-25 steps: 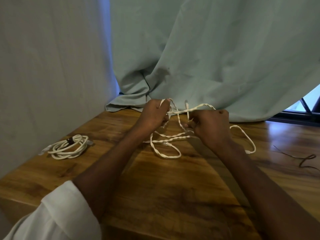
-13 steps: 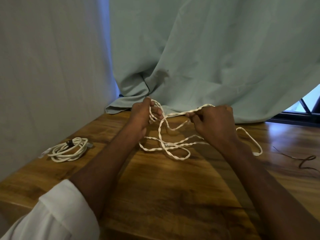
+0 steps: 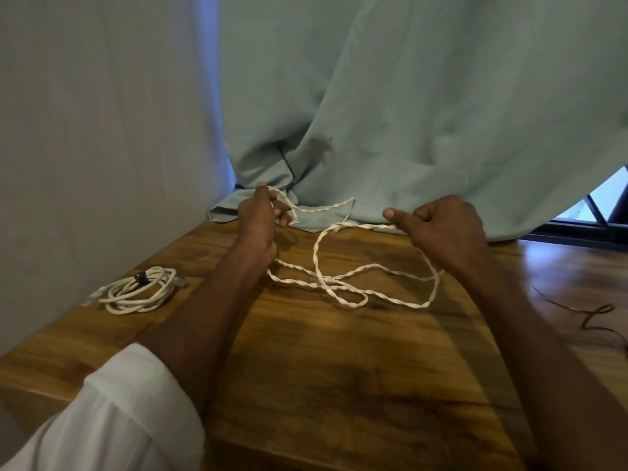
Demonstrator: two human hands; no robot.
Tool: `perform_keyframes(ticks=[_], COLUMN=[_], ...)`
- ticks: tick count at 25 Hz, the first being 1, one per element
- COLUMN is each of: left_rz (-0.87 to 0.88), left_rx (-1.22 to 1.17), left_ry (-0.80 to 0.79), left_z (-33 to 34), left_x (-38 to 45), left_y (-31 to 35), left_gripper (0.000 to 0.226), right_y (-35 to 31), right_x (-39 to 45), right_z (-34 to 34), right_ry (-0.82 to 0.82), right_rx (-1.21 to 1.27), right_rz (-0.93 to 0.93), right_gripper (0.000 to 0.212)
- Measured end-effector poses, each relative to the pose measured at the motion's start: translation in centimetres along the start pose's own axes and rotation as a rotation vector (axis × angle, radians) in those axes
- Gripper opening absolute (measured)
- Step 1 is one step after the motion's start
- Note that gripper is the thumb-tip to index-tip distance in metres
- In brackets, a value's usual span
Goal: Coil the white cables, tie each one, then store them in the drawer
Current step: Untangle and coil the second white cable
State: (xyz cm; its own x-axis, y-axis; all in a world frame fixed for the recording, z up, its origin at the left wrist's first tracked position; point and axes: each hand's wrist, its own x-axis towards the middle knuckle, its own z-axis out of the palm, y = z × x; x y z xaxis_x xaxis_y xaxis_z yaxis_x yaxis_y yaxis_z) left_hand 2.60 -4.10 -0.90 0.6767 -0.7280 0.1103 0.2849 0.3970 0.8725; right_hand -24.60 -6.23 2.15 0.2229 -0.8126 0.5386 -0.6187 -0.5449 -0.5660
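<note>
Warm wooden tabletop (image 3: 306, 368) under pale green curtain: mid-frame sprawls the loose white twisted cable (image 3: 339, 283), light and floppy. Left hand (image 3: 258, 219) fists its loops, right hand (image 3: 441, 226) pinches a strand. Best gripped near the ends. Tied white coil (image 3: 139, 290) waits left.

No text, label, brand, number or sign can be read anywhere in the view: none shows on the twisted white cable (image 3: 343, 283), the coiled white cable (image 3: 139, 289) at the left, the wooden worktop (image 3: 339, 368), or the pale green curtain (image 3: 407, 96) at the far side.
</note>
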Motion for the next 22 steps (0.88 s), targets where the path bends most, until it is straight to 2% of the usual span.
perform_keyframes(ticks=[2, 4, 6, 9, 11, 12, 14, 15, 18, 22], left_rz=[0.046, 0.097, 0.145, 0.148, 0.11, 0.091, 0.029, -0.019, -0.117, -0.15], left_rx=[-0.014, 0.0, 0.017, 0.005, 0.005, 0.009, -0.003, -0.016, -0.006, 0.029], left_ry=[-0.112, -0.234, -0.363, -0.608, -0.768, -0.835, -0.931, -0.952, -0.984, -1.113], left_z=[0.5, 1.2, 1.8, 2.7, 3.2, 3.4, 3.5, 3.5, 3.0, 2.7], left_x=[-0.5, -1.1, -1.9, -4.0, -5.4, -5.9, -6.4, -6.3, -6.0, -6.2], left_y=[0.2, 0.5, 0.9, 1.5, 1.9, 2.0, 2.3, 2.5, 2.8, 3.1], left_gripper=[0.037, 0.038, 0.039, 0.04, 0.04, 0.041, 0.048, 0.053, 0.06, 0.045], right_y=[0.2, -0.7, -1.2, -1.6, -1.8, -1.9, -2.0, -2.2, -2.5, -2.0], right_x=[0.0, -0.1, 0.0, -0.1, -0.3, -0.3, -0.3, -0.3, -0.3, 0.0], right_z=[0.8, 1.7, 2.9, 3.7, 3.6, 3.6, 3.4, 3.4, 3.9, 4.4], right_ry=[0.29, 0.382, 0.271, 0.027, -0.115, -0.157, -0.172, -0.164, -0.157, -0.073], right_rx=[-0.123, -0.042, -0.049, -0.032, 0.222, 0.35, 0.516, 0.554, 0.587, 0.417], right_rz=[-0.144, -0.305, -0.396, -0.351, -0.291, -0.285, -0.27, -0.243, -0.142, -0.116], right_gripper=[0.044, 0.018, 0.028, 0.049, 0.047, 0.038, 0.017, 0.013, 0.024, 0.03])
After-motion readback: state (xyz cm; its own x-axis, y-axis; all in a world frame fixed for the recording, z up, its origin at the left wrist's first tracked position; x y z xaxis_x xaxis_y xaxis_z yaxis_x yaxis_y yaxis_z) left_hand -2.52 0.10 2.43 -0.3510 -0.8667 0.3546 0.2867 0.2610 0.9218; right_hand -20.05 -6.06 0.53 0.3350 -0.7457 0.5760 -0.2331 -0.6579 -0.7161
